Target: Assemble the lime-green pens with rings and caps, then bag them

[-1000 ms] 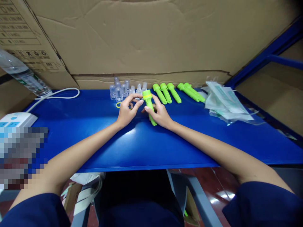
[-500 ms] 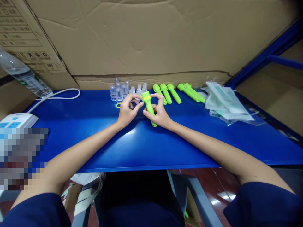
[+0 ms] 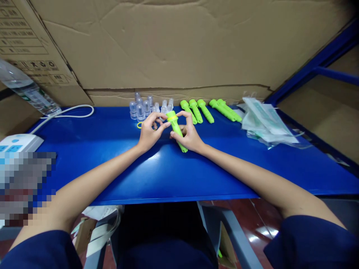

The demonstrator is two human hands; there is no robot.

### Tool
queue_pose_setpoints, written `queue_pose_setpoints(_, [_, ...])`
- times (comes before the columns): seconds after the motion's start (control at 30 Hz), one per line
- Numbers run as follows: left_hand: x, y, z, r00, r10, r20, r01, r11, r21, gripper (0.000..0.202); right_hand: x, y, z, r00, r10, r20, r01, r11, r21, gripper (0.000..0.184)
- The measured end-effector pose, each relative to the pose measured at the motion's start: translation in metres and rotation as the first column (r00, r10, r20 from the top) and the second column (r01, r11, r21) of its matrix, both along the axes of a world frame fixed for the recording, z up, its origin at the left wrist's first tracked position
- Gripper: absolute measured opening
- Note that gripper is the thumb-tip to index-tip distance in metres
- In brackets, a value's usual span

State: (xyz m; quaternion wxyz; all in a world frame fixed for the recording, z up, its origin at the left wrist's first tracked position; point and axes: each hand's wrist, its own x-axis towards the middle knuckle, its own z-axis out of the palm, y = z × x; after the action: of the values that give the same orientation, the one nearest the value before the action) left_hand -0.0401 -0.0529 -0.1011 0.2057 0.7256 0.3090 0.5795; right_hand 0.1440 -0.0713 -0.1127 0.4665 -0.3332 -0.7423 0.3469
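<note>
My right hand grips a lime-green torch-shaped plastic body, tilted with its threaded head up and away from me. A yellow ring sits round that head. My left hand pinches the head and ring between thumb and fingers. Both hands rest on the blue table. Another yellow ring lies flat just left of my left hand. Behind the hands stand several clear plastic caps.
Several more green bodies lie in a row at the back. A heap of clear plastic bags lies at the right. A white power strip with cable and a water bottle sit at the left. Cardboard walls the back.
The green body has tilted a little more to the left and my fingers have shifted round its head. The hands stay in the same place.
</note>
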Motion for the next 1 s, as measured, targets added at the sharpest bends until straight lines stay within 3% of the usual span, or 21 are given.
queue_pose_setpoints(0.17, [-0.001,-0.001,0.003,1.0,0.013,-0.02,-0.012,0.999,0.052,0.023,0.001,-0.001,-0.002,1.0,-0.01,0.007,0.01,1.0,0.017,0.059])
queue_pose_setpoints(0.33, [-0.001,-0.001,0.002,1.0,0.005,0.005,-0.005,1.0,0.023,0.023,0.002,-0.002,0.0,1.0,0.003,0.003,-0.003,1.0,-0.011,0.061])
queue_pose_setpoints(0.63, [0.0,0.0,0.0,0.999,0.046,-0.023,-0.044,0.997,0.071,0.017,-0.001,-0.003,0.014,0.983,0.047,-0.179,-0.088,0.968,-0.233,0.07])
queue_pose_setpoints(0.8, [0.0,0.002,-0.002,0.996,0.089,-0.017,-0.087,0.994,0.066,0.017,-0.002,0.0,0.013,0.975,0.053,-0.217,-0.099,0.974,-0.204,0.072])
queue_pose_setpoints(1.0, [0.001,0.001,-0.002,0.987,0.163,-0.012,-0.161,0.982,0.098,0.015,0.0,0.003,0.005,0.99,0.09,-0.106,-0.105,0.984,-0.146,0.069])
